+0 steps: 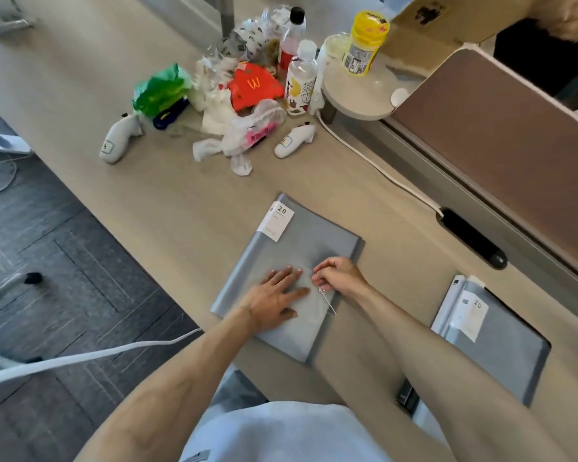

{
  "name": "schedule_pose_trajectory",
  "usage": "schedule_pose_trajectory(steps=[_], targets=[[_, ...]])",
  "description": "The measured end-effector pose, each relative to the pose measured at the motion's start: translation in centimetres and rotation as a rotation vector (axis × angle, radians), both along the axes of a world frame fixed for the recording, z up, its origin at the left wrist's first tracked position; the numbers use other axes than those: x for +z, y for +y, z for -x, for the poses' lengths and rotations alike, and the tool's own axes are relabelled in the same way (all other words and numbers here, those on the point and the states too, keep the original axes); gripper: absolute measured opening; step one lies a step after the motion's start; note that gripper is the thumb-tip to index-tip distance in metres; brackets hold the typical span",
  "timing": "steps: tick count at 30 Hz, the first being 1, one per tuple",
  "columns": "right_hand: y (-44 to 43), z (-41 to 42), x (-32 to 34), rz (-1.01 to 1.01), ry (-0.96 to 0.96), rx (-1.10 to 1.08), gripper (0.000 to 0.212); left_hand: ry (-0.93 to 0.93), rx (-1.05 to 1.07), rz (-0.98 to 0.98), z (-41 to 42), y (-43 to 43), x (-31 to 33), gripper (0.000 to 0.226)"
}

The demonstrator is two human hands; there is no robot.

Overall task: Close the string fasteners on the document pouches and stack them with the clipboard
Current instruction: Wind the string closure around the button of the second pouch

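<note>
A grey document pouch (297, 241) with a white "20" label lies flat on the desk in front of me. My left hand (276, 296) presses flat on its lower half, fingers spread. My right hand (339, 275) sits just to the right of the left hand's fingertips and pinches the thin white string (327, 301) of the fastener, which trails down toward the pouch's near edge. A second grey pouch (501, 341) with its own "20" label rests at the desk's right front edge. I cannot pick out a clipboard.
A heap of plastic bags, a red wrapper (254, 88) and bottles (301, 85) crowds the desk's far middle, flanked by two white controllers (117, 140) (294, 140). A white cable (374, 161) runs to a black slot (471, 238). A brown partition (501, 128) borders the right.
</note>
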State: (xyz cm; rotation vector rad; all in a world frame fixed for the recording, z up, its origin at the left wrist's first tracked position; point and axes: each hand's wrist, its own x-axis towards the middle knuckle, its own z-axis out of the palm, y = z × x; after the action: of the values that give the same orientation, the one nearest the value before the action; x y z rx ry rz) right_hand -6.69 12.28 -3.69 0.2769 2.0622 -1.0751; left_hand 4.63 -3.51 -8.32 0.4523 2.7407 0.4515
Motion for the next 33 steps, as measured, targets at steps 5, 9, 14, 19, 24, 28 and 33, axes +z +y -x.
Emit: schedule_pose_trajectory(steps=[5,9,14,19,24,28,33], targets=[[1.4,0.8,0.4,-0.006,0.047,-0.076,0.017,-0.035,0.01,0.062,0.4,0.8,1.2,0.061],[3.3,1.1,0.9,0.015,0.031,-0.146,0.017,-0.079,0.021,0.154,0.9,1.6,1.2,0.065],[4.2,0.5,1.7,0.05,0.02,-0.107,0.016,-0.08,0.019,0.186,0.9,1.5,1.3,0.064],[3.2,-0.2,2.5,0.165,0.053,-0.003,0.012,-0.053,0.009,0.154,0.1,1.6,1.6,0.059],[1.5,-0.6,1.9,0.098,0.063,0.202,0.009,-0.05,-0.048,0.13,0.0,1.3,1.2,0.053],[0.6,-0.1,0.4,-0.037,0.087,0.254,0.006,-0.04,-0.023,0.141,-0.3,1.3,1.9,0.053],[-0.1,0.1,-0.4,-0.122,0.081,0.247,0.008,-0.042,-0.051,0.204,-0.3,1.3,1.5,0.062]])
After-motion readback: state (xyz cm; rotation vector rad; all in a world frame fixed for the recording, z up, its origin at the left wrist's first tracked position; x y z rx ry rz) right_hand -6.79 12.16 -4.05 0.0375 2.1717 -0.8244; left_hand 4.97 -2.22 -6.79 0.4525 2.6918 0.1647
